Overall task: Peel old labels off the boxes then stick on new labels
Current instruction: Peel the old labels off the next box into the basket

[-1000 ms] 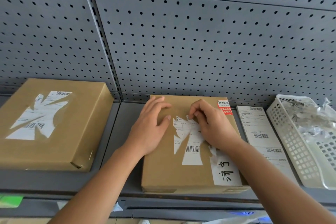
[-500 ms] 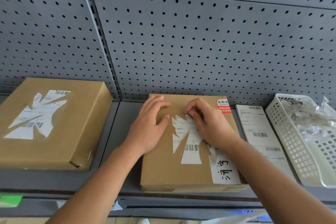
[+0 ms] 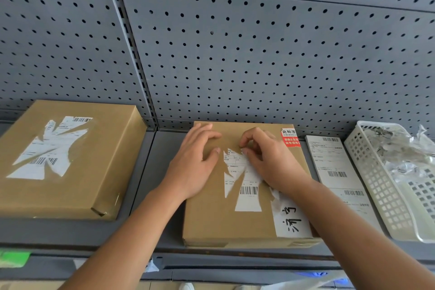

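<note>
The torn label, white jagged strips with a barcode, lies stuck on top of the middle box, which sits flat on the grey shelf. The right hand has its fingers curled, pinching the label's upper edge. The left hand lies flat on the box just left of the label, fingers straight and pressing down. A red sticker sits at the box's far right corner and a white sticker with handwriting at its near right. Just right of the box lies a sheet of new labels, then a white basket holding crumpled scraps. Well to the left rests a second box with its own ragged label. A pegboard rises behind.
</note>
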